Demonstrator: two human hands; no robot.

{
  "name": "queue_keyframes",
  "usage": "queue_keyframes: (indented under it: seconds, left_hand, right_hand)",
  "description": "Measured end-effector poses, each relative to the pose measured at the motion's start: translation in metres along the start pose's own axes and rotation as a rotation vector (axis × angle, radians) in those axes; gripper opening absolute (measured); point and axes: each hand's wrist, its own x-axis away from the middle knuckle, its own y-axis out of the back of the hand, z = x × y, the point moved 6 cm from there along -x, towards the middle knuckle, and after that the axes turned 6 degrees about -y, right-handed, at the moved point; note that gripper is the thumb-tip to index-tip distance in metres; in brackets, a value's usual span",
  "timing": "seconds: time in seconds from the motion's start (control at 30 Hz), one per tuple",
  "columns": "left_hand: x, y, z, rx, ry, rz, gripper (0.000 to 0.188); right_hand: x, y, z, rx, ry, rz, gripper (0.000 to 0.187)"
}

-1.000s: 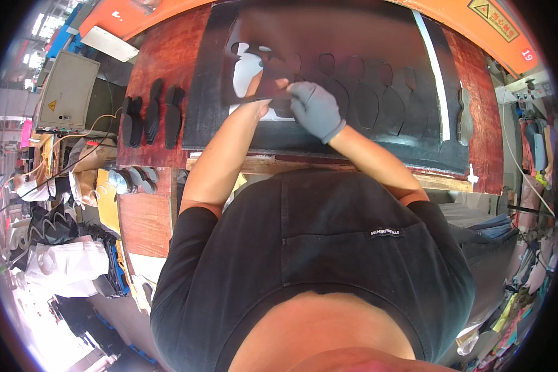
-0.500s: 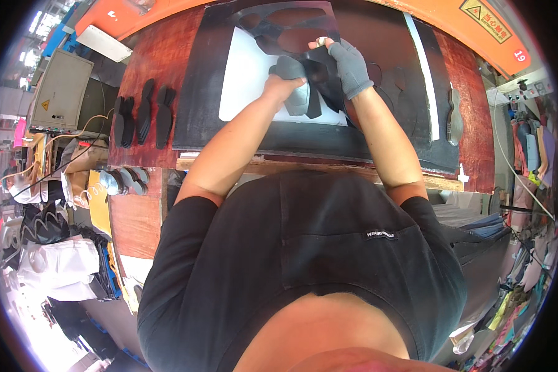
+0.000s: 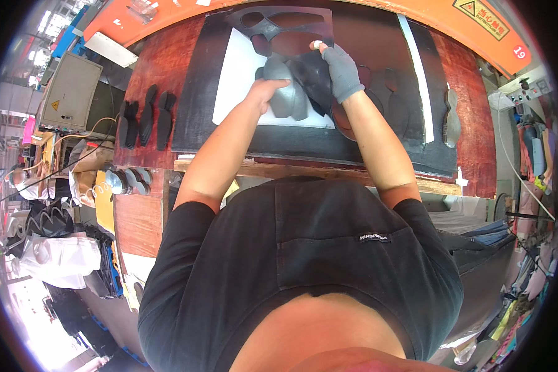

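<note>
My bare left hand (image 3: pixel 268 92) is closed on a shiny grey, sole-shaped piece (image 3: pixel 289 99), thumb across its top and fingers beneath. A second similar piece seems to lie beside or under it; their overlap makes this hard to tell. Against its right side is a black sheet piece (image 3: pixel 316 77), pinched by my right hand (image 3: pixel 342 69) in a grey glove with bare fingertips. Under both hands lies a white board (image 3: pixel 232 93). Beyond them stretches a dark sheet with sole-shaped cut-outs (image 3: pixel 285 23).
Stacks of black sole-shaped pieces (image 3: pixel 147 118) stand on the red-brown table at left. A grey sole-shaped item (image 3: pixel 451 118) sits at right near a white strip (image 3: pixel 418 80). An orange machine beam (image 3: pixel 390 5) spans the far side. Shiny metal shapes (image 3: pixel 130 181) rest on a lower table.
My left hand has moved slightly left, and the grey piece now appears broader and flatter. My right hand stays near its place with the black sheet piece, which has turned.
</note>
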Motion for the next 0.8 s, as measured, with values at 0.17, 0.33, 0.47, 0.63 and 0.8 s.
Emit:
queue_keyframes:
  seconds: [0.17,0.33,0.47,0.63,0.8]
  left_hand:
    - [0.02,0.001,0.011,0.195,0.101,0.13,0.041]
    - [0.035,0.009,0.023,0.265,0.074,0.165,0.031]
    - [0.046,0.009,0.024,0.514,0.047,0.328,0.033]
    - [0.048,0.006,0.027,0.532,-0.003,0.38,0.041]
    - [0.039,0.007,0.033,0.559,-0.078,0.373,0.04]
  right_hand:
    - [0.02,-0.016,-0.011,-0.091,-0.091,0.052,0.024]
    - [0.047,-0.052,-0.045,-0.171,-0.27,0.122,0.024]
    - [0.044,-0.064,-0.057,0.04,-0.196,0.138,0.023]
    - [0.043,-0.063,-0.064,-0.243,-0.322,0.161,0.022]
    - [0.05,-0.061,-0.059,-0.324,-0.415,0.174,0.024]
